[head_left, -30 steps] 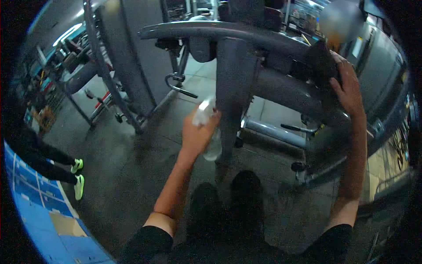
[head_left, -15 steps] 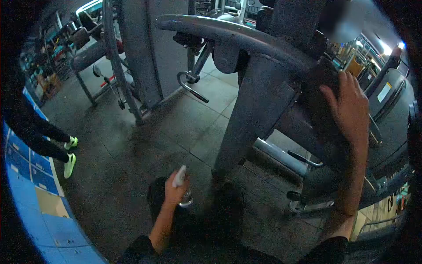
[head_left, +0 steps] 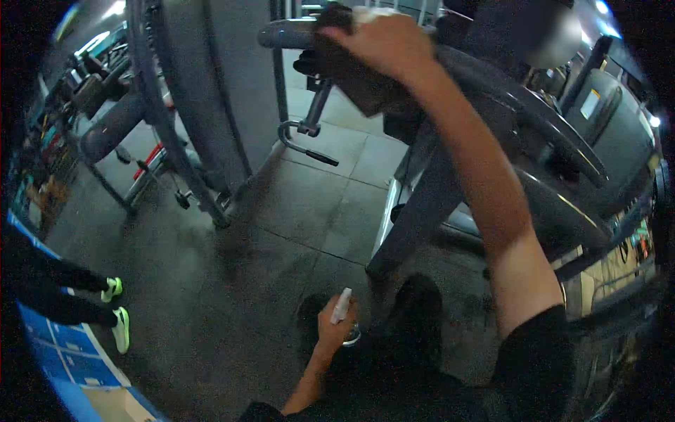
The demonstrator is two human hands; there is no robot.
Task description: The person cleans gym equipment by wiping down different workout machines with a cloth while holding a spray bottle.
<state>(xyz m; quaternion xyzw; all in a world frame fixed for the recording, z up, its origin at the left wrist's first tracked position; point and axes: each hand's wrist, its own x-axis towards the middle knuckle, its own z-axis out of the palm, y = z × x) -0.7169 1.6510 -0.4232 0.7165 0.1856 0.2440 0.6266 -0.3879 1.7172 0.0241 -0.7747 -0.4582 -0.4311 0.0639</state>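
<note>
Low in front of my body, my left hand (head_left: 336,327) is wrapped round a spray bottle (head_left: 342,307) with a white trigger head. Its clear base pokes out below the fingers. Up at the curved grey bar (head_left: 285,34) of a gym machine, my right hand (head_left: 394,48) grips a dark cloth (head_left: 360,83). The cloth drapes over the bar near its left end and hangs below it. Blur and the back of the hand hide part of the fingers and the bar there.
A person in dark trousers (head_left: 67,306) and pale green-edged shoes stands at the left by blue lockers (head_left: 74,348). A hooked handle (head_left: 309,148) hangs beyond the bar. The machine's slanted post (head_left: 422,211) reaches the dark tiled floor (head_left: 267,281). More machines stand around.
My right hand has swept left and up with the cloth, from the right part of the machine to the bar's left end. The spray bottle stays in my left hand; the view has shifted.
</note>
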